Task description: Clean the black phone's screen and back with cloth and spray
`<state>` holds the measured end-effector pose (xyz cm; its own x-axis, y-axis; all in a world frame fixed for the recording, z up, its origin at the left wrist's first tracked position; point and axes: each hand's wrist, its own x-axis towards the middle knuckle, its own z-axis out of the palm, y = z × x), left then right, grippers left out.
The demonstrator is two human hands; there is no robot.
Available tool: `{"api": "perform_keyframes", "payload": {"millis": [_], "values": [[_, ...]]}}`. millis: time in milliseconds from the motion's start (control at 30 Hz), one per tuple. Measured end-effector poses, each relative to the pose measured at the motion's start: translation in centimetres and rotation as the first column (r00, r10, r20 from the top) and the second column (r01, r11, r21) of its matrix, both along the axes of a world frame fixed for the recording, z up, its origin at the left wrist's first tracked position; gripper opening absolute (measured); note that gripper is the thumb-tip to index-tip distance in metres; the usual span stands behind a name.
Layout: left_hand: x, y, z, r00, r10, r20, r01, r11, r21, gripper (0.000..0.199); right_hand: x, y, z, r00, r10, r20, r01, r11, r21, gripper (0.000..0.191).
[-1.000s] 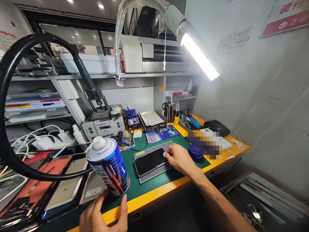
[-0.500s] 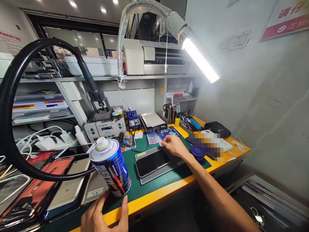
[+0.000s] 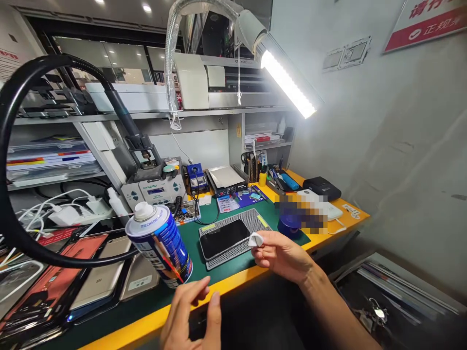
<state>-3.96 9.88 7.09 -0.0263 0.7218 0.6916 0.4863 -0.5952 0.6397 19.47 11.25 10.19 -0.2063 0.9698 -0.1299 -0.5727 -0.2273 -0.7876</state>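
Between the fingertips of my right hand [image 3: 282,253] is a small folded white pad [image 3: 256,240], held just off the right end of a dark-screened phone. That phone [image 3: 225,238] lies face up on a perforated grey plate [image 3: 251,218]. My left hand [image 3: 195,311] is in front of the table's edge, holding nothing, thumb and fingers apart. Close behind it stands a blue spray can [image 3: 160,243] with a white cap, upright on the green mat [image 3: 211,277].
Several phones and phone parts [image 3: 102,277] cover the left side. A black flexible hose [image 3: 10,194] loops over them. Behind stand a hot-air station [image 3: 155,192] and a flat black device [image 3: 226,181]. A blue tape roll [image 3: 289,223] sits right. A bright lamp [image 3: 288,85] hangs above.
My right hand has come back from behind the phone toward me, with the white pad in its fingers. My left hand has moved right, away from the can's base. The view has shifted slightly.
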Motion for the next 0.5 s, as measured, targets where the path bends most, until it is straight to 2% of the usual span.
{"api": "perform_keyframes", "payload": {"millis": [33,67,133,200,267,333,433,500], "values": [[1.0,-0.1,0.6,0.989,-0.149,0.012,0.150,0.987,-0.056,0.016,-0.6,-0.5,-0.1,0.999,0.017,-0.029,-0.017,1.000,-0.013,0.019],[2.0,-0.1,1.2,0.972,-0.228,0.064,0.235,0.962,-0.138,0.016,-1.1,-0.9,-0.2,0.999,0.022,-0.037,-0.023,1.000,-0.014,0.019],[3.4,0.1,2.0,0.937,-0.295,0.188,0.342,0.884,-0.319,0.023,-2.2,-1.6,-0.2,1.000,0.018,-0.023,-0.018,1.000,0.005,0.019],[4.4,0.2,2.5,0.903,-0.305,0.302,0.413,0.812,-0.413,0.024,-2.9,-2.1,-0.2,1.000,0.009,-0.004,-0.009,1.000,0.018,0.020],[4.7,0.2,2.7,0.865,-0.303,0.400,0.474,0.757,-0.450,0.026,-3.3,-2.5,-0.3,1.000,0.005,0.018,-0.005,1.000,0.014,0.023],[4.8,0.1,2.7,0.834,-0.270,0.481,0.509,0.711,-0.485,0.029,-3.3,-2.9,-0.3,0.996,-0.053,0.072,0.050,0.998,0.048,0.031],[4.6,0.2,2.2,0.820,-0.190,0.541,0.518,0.647,-0.559,0.032,-3.3,-3.6,-0.4,0.954,-0.185,0.235,0.146,0.974,0.174,0.044],[4.5,0.2,1.8,0.810,-0.172,0.560,0.535,0.608,-0.587,0.034,-3.5,-3.9,-0.5,0.903,-0.215,0.372,0.141,0.966,0.216,0.048]]}}
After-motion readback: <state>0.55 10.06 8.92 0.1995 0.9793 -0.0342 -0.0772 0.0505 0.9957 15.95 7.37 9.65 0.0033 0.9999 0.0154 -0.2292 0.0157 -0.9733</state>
